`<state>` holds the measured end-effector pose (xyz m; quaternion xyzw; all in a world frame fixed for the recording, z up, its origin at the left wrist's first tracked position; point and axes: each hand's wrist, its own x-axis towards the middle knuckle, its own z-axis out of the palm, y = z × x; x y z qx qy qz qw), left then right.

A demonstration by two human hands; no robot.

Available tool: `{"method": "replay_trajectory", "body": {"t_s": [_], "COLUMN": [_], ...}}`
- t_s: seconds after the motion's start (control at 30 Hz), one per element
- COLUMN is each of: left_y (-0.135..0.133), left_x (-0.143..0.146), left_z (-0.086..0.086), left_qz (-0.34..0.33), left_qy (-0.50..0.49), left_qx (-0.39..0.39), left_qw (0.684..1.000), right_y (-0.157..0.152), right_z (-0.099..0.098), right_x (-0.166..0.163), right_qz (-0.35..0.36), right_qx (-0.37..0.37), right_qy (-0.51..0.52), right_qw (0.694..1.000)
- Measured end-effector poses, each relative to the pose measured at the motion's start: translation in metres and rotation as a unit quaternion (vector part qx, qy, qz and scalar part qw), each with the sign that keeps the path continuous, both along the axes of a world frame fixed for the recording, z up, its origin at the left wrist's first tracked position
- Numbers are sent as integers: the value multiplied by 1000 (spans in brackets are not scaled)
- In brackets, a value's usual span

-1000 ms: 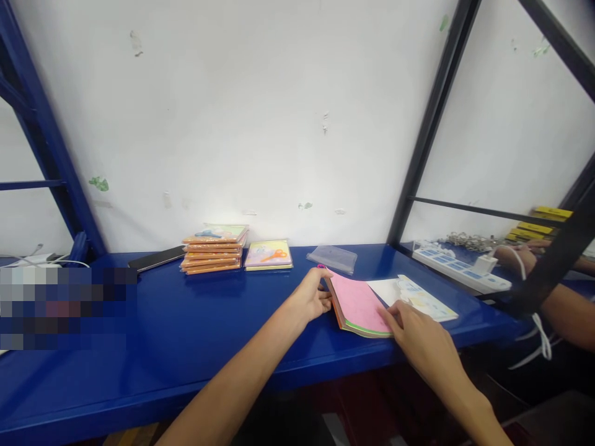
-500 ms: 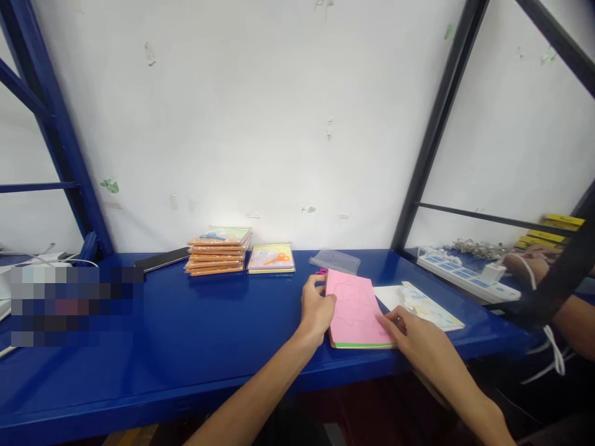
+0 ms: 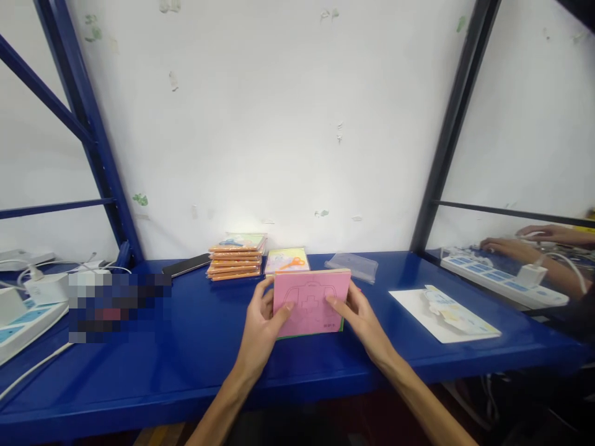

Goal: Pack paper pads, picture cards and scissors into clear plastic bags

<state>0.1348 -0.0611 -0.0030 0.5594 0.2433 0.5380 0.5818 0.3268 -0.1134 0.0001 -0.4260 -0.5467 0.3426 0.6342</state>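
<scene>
Between my two hands a stack of coloured paper sheets (image 3: 310, 319) stands on its long edge, tilted, at the front of the blue table. Its pink front sheet carries printed outlines and a cross shape; a green edge shows below. My left hand (image 3: 267, 316) grips the left side, thumb on the pink face and fingers behind. My right hand (image 3: 356, 313) holds the right side the same way. To the right lies a white card with a cloudy printed picture (image 3: 458, 313). Behind the stack is a clear plastic case (image 3: 354, 265).
A pile of wrapped packs (image 3: 235, 263) and another pack with orange scissors (image 3: 288, 260) stand by the wall. A black flat object (image 3: 186, 266) lies left of them. Power strips (image 3: 497, 282) sit at both sides. Another person's hands (image 3: 515, 248) are at far right.
The paper stack has gone from lying upright-format on the table to standing sideways between both hands, further left of the white card. The view has shifted slightly.
</scene>
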Motion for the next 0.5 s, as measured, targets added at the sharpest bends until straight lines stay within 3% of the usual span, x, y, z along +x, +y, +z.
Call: {"method": "replay_trajectory", "body": {"t_s": [0.07,0.17,0.33,0.4,0.43,0.47,0.5], "left_y": [-3,-7,-9,-8,-8,-8,-7], "left_x": [1,9,13,12,12,12,12], "left_z": [-5,-9,-11,-10,-9,-9,-8], "left_qz": [-19,8,20,23,29,35,39], "left_qy": [43,97,140,155,158,159,159], "left_qx": [-8,13,18,20,24,27,30], "left_qw": [999,995,990,988,987,986,986], "right_y": [1,1,0,-3,-6,-11,-17], "right_z": [-4,-8,-6,0,4,7,10], "right_x": [-7,-13,3,33,54,78,103], "right_qz": [17,12,14,-64,-137,-242,-335], "right_qx": [-1,11,-2,4,9,10,-22], "right_qy": [54,86,11,-107,-182,-273,-375], "right_qw": [998,996,1000,992,974,931,864]}}
